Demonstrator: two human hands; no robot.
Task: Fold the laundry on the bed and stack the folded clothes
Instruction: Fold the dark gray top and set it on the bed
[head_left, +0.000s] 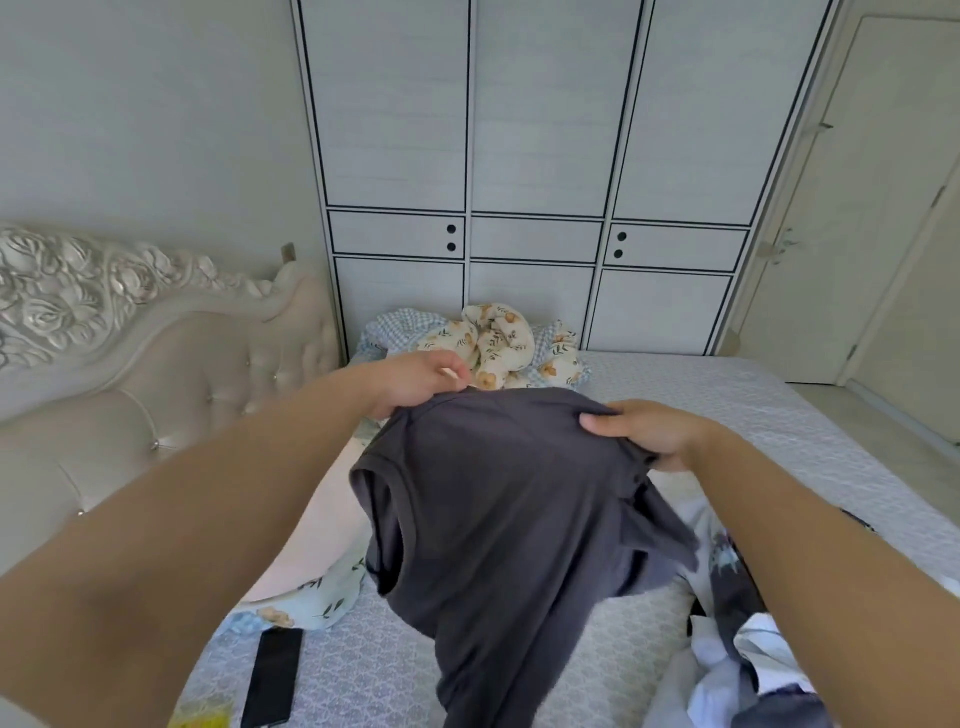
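Observation:
A dark grey shirt hangs in the air above the bed, held up by its top edge. My left hand grips the shirt's upper left corner. My right hand grips the upper right part, thumb on the front of the cloth. The shirt's lower part droops toward the near edge of the bed. A heap of unfolded clothes, white, grey and patterned, lies at the lower right, partly hidden by my right forearm.
A black phone lies on the bed at lower left beside a floral pillow. A crumpled floral and checked quilt sits at the far edge. A padded headboard stands left, a white wardrobe behind.

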